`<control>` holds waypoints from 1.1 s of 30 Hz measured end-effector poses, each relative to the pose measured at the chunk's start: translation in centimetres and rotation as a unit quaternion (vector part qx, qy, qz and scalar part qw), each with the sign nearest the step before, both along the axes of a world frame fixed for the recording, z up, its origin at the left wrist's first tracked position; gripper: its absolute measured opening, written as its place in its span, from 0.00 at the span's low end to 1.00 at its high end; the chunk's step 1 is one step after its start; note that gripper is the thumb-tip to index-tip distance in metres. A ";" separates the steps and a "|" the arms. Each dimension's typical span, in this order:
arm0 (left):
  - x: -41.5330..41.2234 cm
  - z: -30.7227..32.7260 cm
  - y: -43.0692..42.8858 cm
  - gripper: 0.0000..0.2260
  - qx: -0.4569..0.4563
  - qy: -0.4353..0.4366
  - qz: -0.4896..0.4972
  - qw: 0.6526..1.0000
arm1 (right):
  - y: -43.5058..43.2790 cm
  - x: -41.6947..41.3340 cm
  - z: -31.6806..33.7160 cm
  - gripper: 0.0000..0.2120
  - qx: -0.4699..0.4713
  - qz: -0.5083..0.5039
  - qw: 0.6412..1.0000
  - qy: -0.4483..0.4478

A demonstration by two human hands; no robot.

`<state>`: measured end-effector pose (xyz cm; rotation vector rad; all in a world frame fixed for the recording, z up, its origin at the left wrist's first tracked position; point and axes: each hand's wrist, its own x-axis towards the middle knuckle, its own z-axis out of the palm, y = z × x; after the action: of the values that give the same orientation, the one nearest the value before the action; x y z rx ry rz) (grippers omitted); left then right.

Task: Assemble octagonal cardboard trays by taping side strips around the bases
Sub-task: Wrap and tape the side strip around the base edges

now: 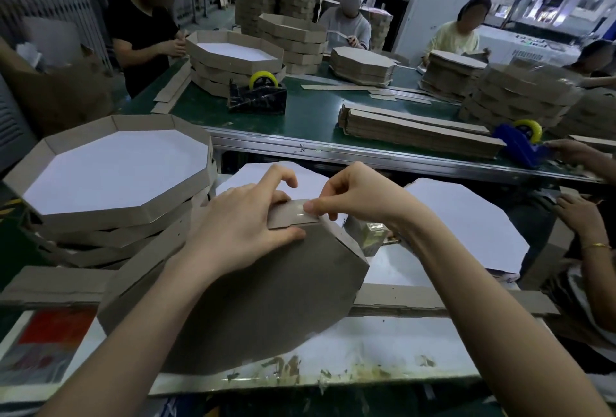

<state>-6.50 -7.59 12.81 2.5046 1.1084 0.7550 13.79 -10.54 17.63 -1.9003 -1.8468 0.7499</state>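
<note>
Tilting brown octagonal cardboard tray [266,290] underside-up, just right of stack of finished white-lined trays [113,176], exposing seam. Clamping brown side strip [283,218] with left hand [240,226], steadying joint; pinching clear tape [301,208] onto it with right hand [353,196].

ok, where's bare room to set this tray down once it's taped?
Bare: white bench top between the held tray and the near edge; green belt between the black tape dispenser and the side-strip stack. Crowded: finished-tray stack left, white octagonal bases right.
</note>
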 end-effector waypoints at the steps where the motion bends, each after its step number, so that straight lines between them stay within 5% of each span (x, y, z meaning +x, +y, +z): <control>1: 0.0 -0.1 -0.1 0.24 0.000 0.001 0.003 1.000 | 0.1 -0.1 -0.1 0.17 0.001 0.001 1.000 0.005; 21: -0.4 0.1 -0.9 0.18 -0.002 0.019 -0.002 1.000 | 0.7 0.6 -1.6 0.27 -0.029 0.016 0.996 -0.077; 26: -1.0 0.0 -0.9 0.17 -0.008 0.025 -0.001 1.000 | 1.2 1.5 -3.0 0.39 -0.113 -0.024 0.983 -0.144; 33: -0.9 0.4 -0.9 0.12 -0.011 0.053 -0.060 0.997 | 0.8 3.9 -5.3 0.35 -0.151 0.006 0.987 -0.053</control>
<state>-7.40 -8.45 13.20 2.5907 0.9844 0.5801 17.73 -9.71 12.35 -2.1536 -1.8957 1.0006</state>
